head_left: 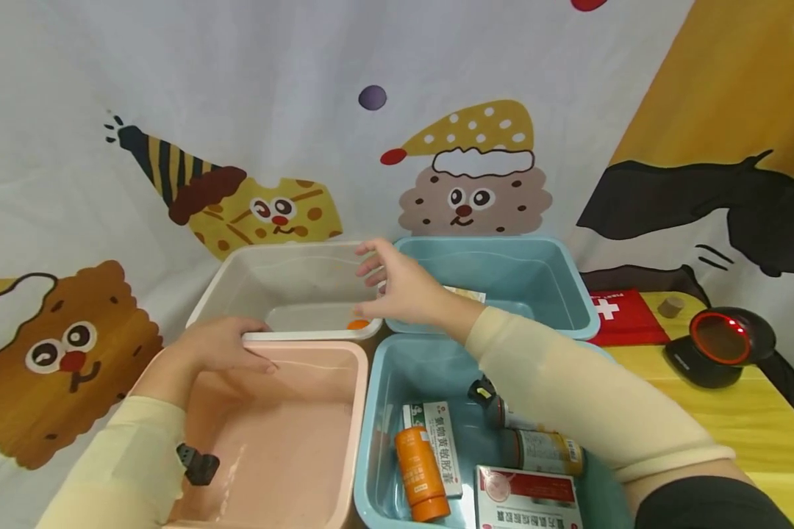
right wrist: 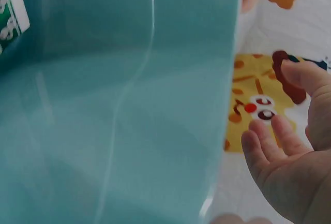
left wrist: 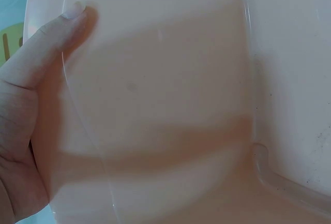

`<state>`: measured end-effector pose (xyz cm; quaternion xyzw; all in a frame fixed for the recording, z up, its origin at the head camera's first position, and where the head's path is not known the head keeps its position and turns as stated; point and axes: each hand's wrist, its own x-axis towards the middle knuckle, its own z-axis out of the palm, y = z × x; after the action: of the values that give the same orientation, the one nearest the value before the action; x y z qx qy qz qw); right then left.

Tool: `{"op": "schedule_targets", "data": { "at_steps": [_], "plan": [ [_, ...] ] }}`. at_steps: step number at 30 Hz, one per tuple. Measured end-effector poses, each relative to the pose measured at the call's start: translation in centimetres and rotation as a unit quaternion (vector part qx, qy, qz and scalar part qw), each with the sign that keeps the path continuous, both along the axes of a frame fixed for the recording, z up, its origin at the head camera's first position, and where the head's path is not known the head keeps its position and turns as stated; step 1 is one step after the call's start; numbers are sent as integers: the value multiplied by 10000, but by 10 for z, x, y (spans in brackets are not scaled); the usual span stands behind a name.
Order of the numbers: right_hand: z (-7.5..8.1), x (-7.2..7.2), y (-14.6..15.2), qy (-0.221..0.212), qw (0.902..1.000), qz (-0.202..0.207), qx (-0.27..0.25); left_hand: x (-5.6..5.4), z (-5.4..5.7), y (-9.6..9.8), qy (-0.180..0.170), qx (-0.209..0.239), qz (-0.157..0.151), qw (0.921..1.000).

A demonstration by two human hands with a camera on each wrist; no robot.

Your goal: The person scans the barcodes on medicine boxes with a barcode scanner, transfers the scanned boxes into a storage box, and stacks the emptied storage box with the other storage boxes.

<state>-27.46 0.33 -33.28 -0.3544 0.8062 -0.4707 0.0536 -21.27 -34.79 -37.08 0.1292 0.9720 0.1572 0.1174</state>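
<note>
My left hand (head_left: 228,342) grips the back rim of the pink bin (head_left: 359,411), where it meets the off-white bin (head_left: 238,275). Its thumb (left wrist: 49,43) lies inside the pink wall in the left wrist view; the other fingers go over the rim, tips hidden. Above the right side of the off-white bin hovers my right hand (head_left: 403,286), fingers spread apart and holding nothing. Below its thumb, a small orange item (head_left: 357,324) shows inside that bin, its kind unclear. The right wrist view has the empty right hand (right wrist: 295,172) beside a blue bin wall (right wrist: 155,105).
The front blue bin (head_left: 369,441) holds an orange bottle (head_left: 421,474), medicine boxes (head_left: 528,499) and jars (head_left: 548,452). A pale packet (head_left: 466,294) lies in the back blue bin (head_left: 572,294). To the right are a red first-aid pouch (head_left: 625,316) and a black scanner (head_left: 721,345).
</note>
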Motion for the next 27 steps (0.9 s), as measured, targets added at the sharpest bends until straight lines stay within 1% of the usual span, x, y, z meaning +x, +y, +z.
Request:
{"op": "schedule_targets", "data": {
  "at_steps": [4,9,14,18,20,22,25,27],
  "plan": [
    [5,-1,23,91,9999,138,-20,-1,1,3,-25,5,18,10000],
    [7,6,55,215,9991,205,287,-1,0,4,-35,19,-9,10000],
    [5,23,86,184,9986,232,444,2,-1,3,-72,61,23,10000],
    [-2,38,108,126,9976,350,591,2,-1,0,-31,9,-9,10000],
    [-7,46,118,200,9961,472,712,2,-2,-1,-24,-31,2,10000],
    [-11,53,128,377,9941,574,845,1,-3,-1,-52,-27,6,10000],
    [-15,61,140,629,9917,692,883,1,-3,0,-44,-11,-41,10000],
    [-17,66,143,676,9902,805,917,0,-3,0,-54,20,-71,10000]
  ]
}}
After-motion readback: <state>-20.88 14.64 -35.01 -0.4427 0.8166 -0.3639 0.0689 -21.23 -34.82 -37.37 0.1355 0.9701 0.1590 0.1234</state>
